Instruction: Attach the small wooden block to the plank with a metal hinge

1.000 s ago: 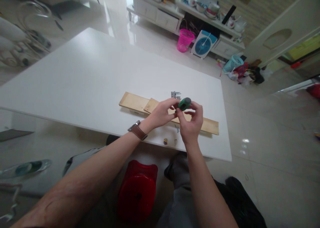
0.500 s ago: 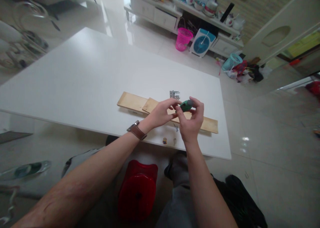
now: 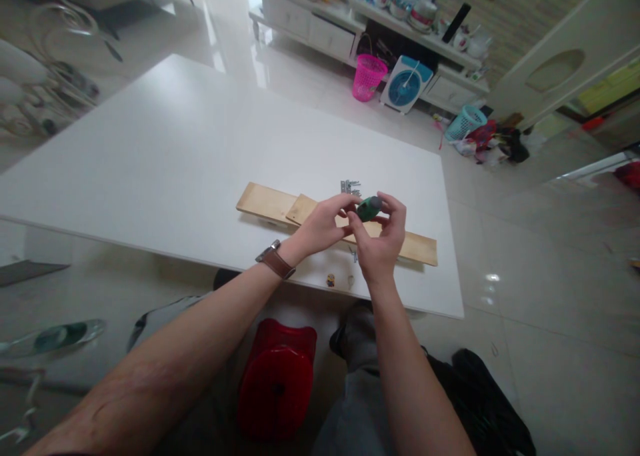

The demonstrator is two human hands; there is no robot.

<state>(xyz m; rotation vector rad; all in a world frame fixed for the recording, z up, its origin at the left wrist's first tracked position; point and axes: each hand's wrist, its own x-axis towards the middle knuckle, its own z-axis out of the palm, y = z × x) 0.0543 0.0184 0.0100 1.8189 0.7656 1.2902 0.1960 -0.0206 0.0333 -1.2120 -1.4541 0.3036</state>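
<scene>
Over the wooden boards, my right hand (image 3: 383, 239) curls its thumb and fingers around a green screwdriver (image 3: 369, 208) with a dark grey end. Its shaft is hidden behind the hands. My left hand (image 3: 323, 223), with a watch on the wrist, has its bent fingers closed at the screwdriver's left side. Beneath them a shorter board (image 3: 299, 209) lies across a longer board (image 3: 265, 201) on the white table. Just beyond the hands sit metal hinges and screws (image 3: 349, 188). A few more screws (image 3: 354, 255) lie on the near side of the boards.
The white table (image 3: 190, 143) has a small yellow-and-blue item (image 3: 331, 281) near its front edge. A red stool (image 3: 277, 383) stands below that edge. On the floor beyond are a pink basket (image 3: 369, 79), a blue-and-white fan (image 3: 406, 86) and a light-blue basket (image 3: 465, 124).
The screwdriver and my right hand have shifted slightly left. The screwdriver's tilt has changed a little; my left hand stays almost in place, and the boards lie as before.
</scene>
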